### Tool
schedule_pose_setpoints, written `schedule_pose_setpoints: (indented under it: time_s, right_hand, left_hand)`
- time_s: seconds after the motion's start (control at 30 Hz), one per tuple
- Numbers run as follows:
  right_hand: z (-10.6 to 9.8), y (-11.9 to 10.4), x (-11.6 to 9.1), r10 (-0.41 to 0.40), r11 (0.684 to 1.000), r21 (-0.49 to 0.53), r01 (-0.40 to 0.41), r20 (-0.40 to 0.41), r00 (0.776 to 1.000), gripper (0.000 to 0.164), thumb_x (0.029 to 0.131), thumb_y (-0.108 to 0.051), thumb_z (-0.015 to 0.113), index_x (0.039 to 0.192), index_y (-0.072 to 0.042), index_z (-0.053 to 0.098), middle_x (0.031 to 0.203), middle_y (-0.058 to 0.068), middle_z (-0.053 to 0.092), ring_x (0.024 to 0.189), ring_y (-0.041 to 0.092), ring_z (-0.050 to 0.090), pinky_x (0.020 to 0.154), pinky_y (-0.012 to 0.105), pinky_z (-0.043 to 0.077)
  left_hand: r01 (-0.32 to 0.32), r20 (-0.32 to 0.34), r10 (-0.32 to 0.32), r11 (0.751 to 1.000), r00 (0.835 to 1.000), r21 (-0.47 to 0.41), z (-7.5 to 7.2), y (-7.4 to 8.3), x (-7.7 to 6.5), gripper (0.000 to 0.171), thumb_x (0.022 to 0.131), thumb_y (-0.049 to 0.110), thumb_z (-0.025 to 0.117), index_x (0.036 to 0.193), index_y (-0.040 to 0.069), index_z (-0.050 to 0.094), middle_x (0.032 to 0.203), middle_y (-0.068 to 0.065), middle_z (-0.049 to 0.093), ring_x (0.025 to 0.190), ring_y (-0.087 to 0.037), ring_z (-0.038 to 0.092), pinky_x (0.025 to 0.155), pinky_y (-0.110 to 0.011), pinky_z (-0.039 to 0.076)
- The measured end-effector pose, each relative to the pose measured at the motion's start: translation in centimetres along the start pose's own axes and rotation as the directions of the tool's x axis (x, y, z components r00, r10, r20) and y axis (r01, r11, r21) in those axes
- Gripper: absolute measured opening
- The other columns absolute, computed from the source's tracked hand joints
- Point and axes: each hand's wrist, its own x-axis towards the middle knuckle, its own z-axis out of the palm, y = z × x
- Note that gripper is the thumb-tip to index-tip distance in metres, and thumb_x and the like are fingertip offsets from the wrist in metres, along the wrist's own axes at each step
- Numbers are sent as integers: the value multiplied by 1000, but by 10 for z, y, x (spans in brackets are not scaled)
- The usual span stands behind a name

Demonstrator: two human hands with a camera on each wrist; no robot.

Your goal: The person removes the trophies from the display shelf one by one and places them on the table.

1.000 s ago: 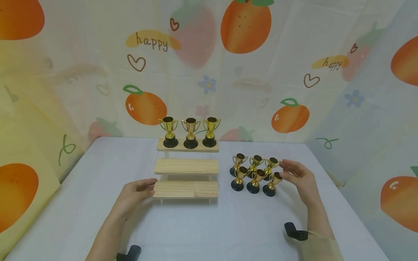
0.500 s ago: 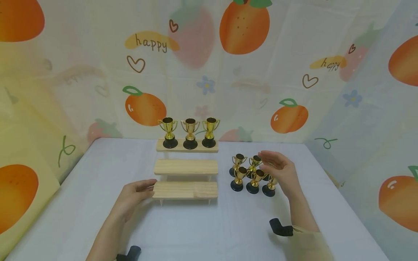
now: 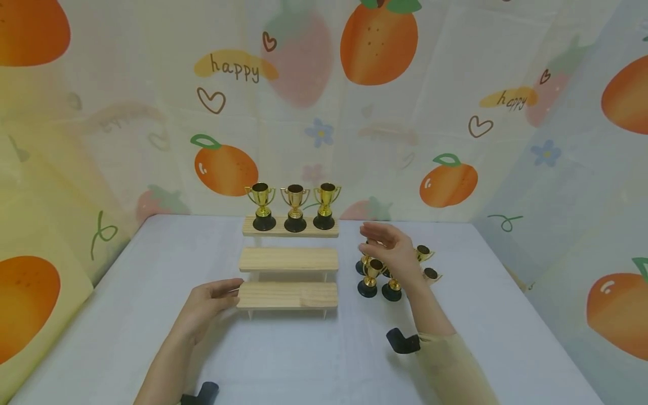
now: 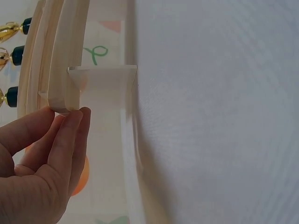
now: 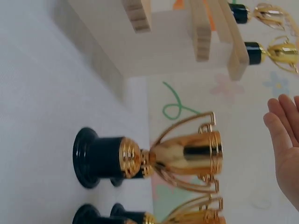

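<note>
My left hand (image 3: 205,306) pinches the left end of the lowest board of a three-step wooden display stand (image 3: 288,295); the left wrist view shows thumb and fingertips at the board's corner (image 4: 64,100). My right hand (image 3: 396,257) is over the group of small gold trophy cups on the right, fingers extended and holding nothing. It covers part of the group in the head view. One trophy cup (image 5: 187,154) with a black base fills the middle of the right wrist view, below the fingers (image 5: 280,133).
Three gold trophy cups (image 3: 295,205) stand in a row on the top board (image 3: 280,232). The middle board (image 3: 288,259) and lowest board are bare. A white cloth covers the table (image 3: 298,360), and a fruit-print curtain (image 3: 395,169) hangs behind it.
My right hand has moved left across the trophy cups, from their right side to above the back left ones. The left hand has stayed at the board's end.
</note>
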Motion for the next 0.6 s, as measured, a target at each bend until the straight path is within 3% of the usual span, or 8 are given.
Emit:
schedule_pose_setpoints:
  time_s: [0.17,0.4,0.6]
  right_hand:
    - [14,-3,15,40,999,17,-40,-5,999,54,87,-15,75,137,-10,56,139,14,60,130,23,58,97,20,55]
    - [26,-4,34,50,998,-20,-51,-48,998,55,87,-17,75,137,-8,55,137,10,62,130,23,58,102,24,53]
    - [35,-4,45,20,998,64,-18,-25,999,51,87,-6,72,135,-5,56,138,19,59,130,31,58,98,22,55]
  left_hand:
    - [-4,-1,4,1000,1000,12,0,-1,0,49,94,9,62,140,-3,51,143,-24,55,133,-36,55,104,-33,53]
    - [-2,5,2,1000,1000,-3,0,0,-1,49,93,7,62,140,-3,51,145,-23,53,133,-35,55,101,-26,54]
    - [0,8,0,1000,1000,4,-1,-1,-1,49,94,7,61,141,-2,50,146,-23,52,134,-36,53,101,-28,54]
